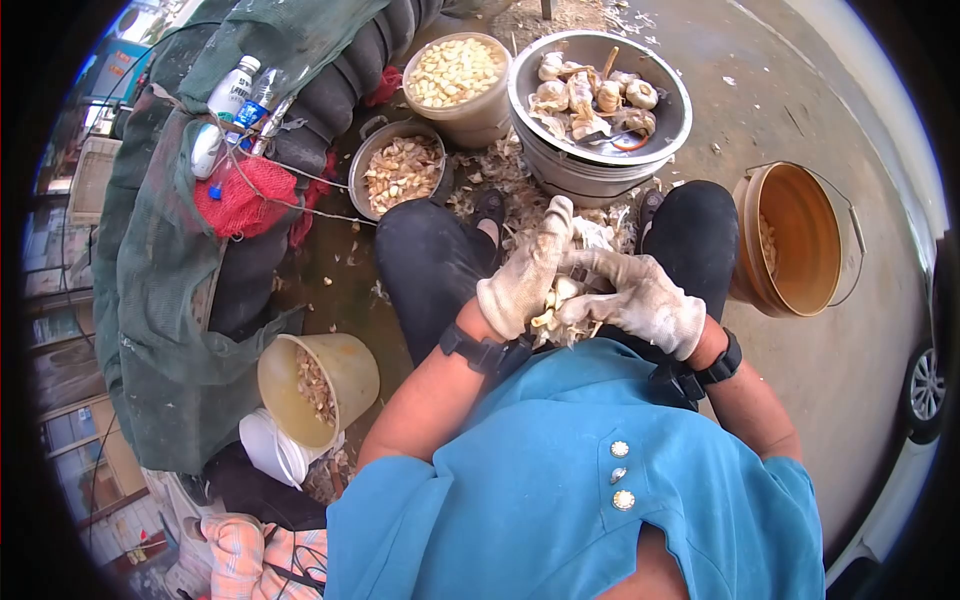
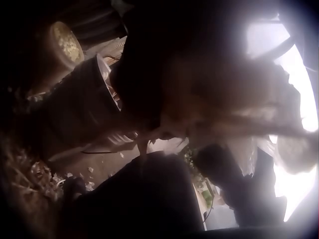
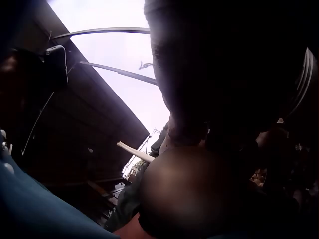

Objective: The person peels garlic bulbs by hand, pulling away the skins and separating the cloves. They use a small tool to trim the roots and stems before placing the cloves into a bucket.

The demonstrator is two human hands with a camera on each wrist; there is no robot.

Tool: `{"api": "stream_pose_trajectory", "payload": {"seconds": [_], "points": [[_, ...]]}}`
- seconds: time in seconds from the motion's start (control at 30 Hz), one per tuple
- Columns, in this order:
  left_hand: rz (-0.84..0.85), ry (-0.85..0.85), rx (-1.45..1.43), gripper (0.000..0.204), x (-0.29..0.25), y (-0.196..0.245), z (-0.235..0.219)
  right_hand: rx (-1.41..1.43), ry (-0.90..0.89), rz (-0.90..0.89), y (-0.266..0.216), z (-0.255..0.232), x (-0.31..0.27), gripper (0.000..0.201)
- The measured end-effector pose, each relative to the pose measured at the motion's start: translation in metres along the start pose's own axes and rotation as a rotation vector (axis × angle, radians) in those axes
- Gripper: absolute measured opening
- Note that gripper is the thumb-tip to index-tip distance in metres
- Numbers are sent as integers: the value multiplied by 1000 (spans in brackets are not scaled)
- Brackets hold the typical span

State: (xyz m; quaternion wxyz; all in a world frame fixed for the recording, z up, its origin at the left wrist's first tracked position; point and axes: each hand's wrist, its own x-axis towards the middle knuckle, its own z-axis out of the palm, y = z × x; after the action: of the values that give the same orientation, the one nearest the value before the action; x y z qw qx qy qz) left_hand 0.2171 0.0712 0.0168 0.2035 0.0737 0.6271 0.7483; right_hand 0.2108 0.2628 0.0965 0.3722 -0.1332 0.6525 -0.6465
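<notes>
Both hands wear soiled white knit gloves and meet over the lap in the head view. The left hand [image 1: 530,265] and the right hand [image 1: 645,295] grip a garlic bulb [image 1: 566,290] between them, its pale cloves and papery skin partly hidden by the fingers. Loose skins and cloves [image 1: 550,328] show just below the hands. A pale stalk [image 3: 134,151] sticks out beside the dark, blurred hand in the right wrist view. Ahead of the knees, whole garlic bulbs [image 1: 580,95] lie in a grey basin [image 1: 672,130] set on a bucket.
A bucket of peeled cloves [image 1: 455,72] and a pot of unpeeled cloves [image 1: 402,172] stand front left. At the right is a tan bucket [image 1: 805,235]; a cream bucket [image 1: 350,375] leans lower left. Garlic skins litter the ground between the feet. Bottles [image 1: 235,90] rest on green netting.
</notes>
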Motion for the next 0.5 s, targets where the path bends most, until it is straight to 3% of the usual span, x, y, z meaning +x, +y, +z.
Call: {"api": "stream_pose_trajectory", "payload": {"seconds": [0.03, 0.07, 0.1, 0.17, 0.23, 0.3, 0.33, 0.37, 0.43, 0.5], "points": [[4, 48, 161, 72, 0, -12, -4, -51, -30, -28, -3, 3, 4, 43], [-108, 15, -27, 79, -1, 26, 7, -52, -35, -27, -1, 2, 7, 43], [-110, 20, -28, 79, -2, 35, 9, -101, -49, -37, 3, 1, 10, 42], [-260, -81, -268, 80, -1, 42, 10, -150, -57, -47, 5, -1, 12, 41], [-273, -122, -283, 79, 0, 35, 6, -237, -78, -31, 4, -3, 13, 37], [-160, -86, -10, 78, -1, 45, 7, -240, -16, -2, 4, -5, 14, 37], [-160, -85, -10, 78, -4, 44, 6, -244, 45, 25, 3, -6, 14, 38], [42, -39, 144, 66, -7, 42, 5, -245, 45, 23, 4, -9, 14, 38], [446, 52, 448, 50, -12, 39, 2, -172, 223, 76, 7, -15, 13, 37], [460, -28, 518, 55, -9, 37, -6, -184, 282, 88, 8, -19, 12, 36]]}}
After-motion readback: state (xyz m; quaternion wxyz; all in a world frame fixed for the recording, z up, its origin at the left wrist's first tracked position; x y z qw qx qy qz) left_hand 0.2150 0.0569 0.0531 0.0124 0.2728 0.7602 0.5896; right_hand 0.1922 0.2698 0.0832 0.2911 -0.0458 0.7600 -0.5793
